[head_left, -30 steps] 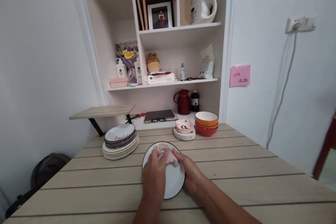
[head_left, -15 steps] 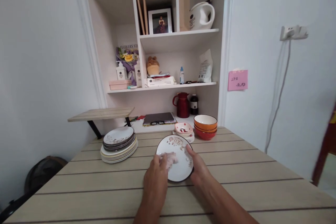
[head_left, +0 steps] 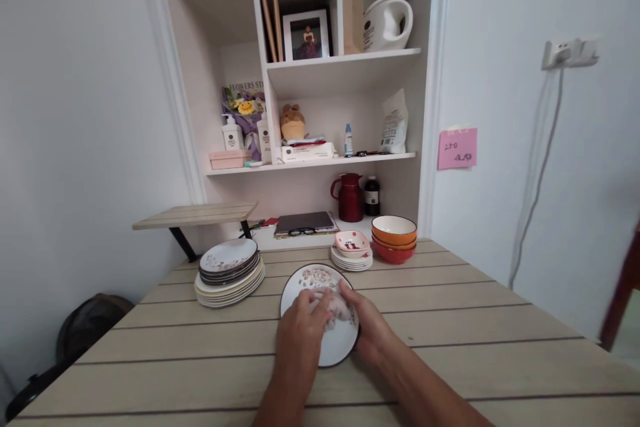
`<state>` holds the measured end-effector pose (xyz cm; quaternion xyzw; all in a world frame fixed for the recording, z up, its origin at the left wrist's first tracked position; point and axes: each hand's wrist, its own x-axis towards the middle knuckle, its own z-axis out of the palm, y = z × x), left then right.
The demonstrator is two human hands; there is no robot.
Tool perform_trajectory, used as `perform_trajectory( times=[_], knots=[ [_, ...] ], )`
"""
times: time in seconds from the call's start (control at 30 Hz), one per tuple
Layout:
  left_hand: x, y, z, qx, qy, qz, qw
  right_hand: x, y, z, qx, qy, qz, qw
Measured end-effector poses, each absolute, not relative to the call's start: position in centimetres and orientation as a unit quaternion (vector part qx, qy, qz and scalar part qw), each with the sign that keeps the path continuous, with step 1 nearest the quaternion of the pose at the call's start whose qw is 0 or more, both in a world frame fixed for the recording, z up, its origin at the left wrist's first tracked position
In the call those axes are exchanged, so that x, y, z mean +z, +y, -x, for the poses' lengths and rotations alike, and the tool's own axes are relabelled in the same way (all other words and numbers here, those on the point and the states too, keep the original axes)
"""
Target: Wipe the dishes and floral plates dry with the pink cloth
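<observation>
We see R hand (head_left: 373, 335) clamped on plate (head_left: 339, 348), L hand's (head_left: 301, 332) fingers closed on pale wad (head_left: 341, 307) — prob. cloth — best wiped w/ steady grip, even strokes.

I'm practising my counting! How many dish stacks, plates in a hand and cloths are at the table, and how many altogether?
Stacks: 3 (big plates, small dishes, bowls)
Plate held by the right hand: 1
Cloth in the left hand: 1
Total: 5
</observation>
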<state>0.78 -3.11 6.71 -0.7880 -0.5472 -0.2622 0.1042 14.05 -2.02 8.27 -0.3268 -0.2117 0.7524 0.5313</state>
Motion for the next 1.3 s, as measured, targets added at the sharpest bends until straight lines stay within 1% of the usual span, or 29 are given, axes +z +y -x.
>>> perform_trajectory(
  times=[0.13, 0.23, 0.3, 0.4, 0.5, 0.57, 0.77, 1.0, 1.13, 1.23, 1.3],
  knots=[
    [7.1, -2.8, 0.6, -0.277, -0.627, 0.705, 0.183, 8.0, -2.5, -13.1, 0.759, -0.228, 0.307, 0.527],
    [7.3, -2.7, 1.3, -0.272, -0.662, 0.668, 0.204, 7.8, -2.4, -12.9, 0.764, -0.208, 0.319, 0.521],
    [7.3, -2.7, 1.2, -0.265, -0.664, 0.673, 0.19, 7.9, -2.1, -13.3, 0.758, -0.177, 0.334, 0.531],
    [6.9, -2.8, 0.2, -0.256, -0.633, 0.717, 0.141, 8.0, -1.3, -14.6, 0.741, -0.14, 0.349, 0.556],
    [6.2, -3.0, -1.2, -0.241, -0.579, 0.774, 0.094, 8.0, -0.6, -15.9, 0.734, -0.135, 0.324, 0.582],
    [5.9, -3.2, -1.9, -0.226, -0.554, 0.797, 0.082, 8.0, -0.5, -16.2, 0.732, -0.142, 0.31, 0.59],
    [6.0, -3.6, -1.9, -0.199, -0.535, 0.819, 0.06, 8.2, -1.4, -14.9, 0.749, -0.163, 0.338, 0.546],
    [5.7, -3.2, -1.7, -0.264, -0.56, 0.785, -0.014, 7.3, -1.0, -14.7, 0.759, -0.171, 0.349, 0.522],
    [5.6, -2.8, -1.3, -0.29, -0.621, 0.725, -0.064, 6.8, -0.6, -14.5, 0.758, -0.177, 0.341, 0.527],
    [5.9, -2.7, -1.1, -0.287, -0.678, 0.673, -0.069, 6.7, -0.7, -14.3, 0.757, -0.182, 0.338, 0.528],
    [6.0, -2.8, -1.2, -0.268, -0.689, 0.672, -0.05, 6.7, -0.8, -14.3, 0.755, -0.18, 0.345, 0.528]
  ],
)
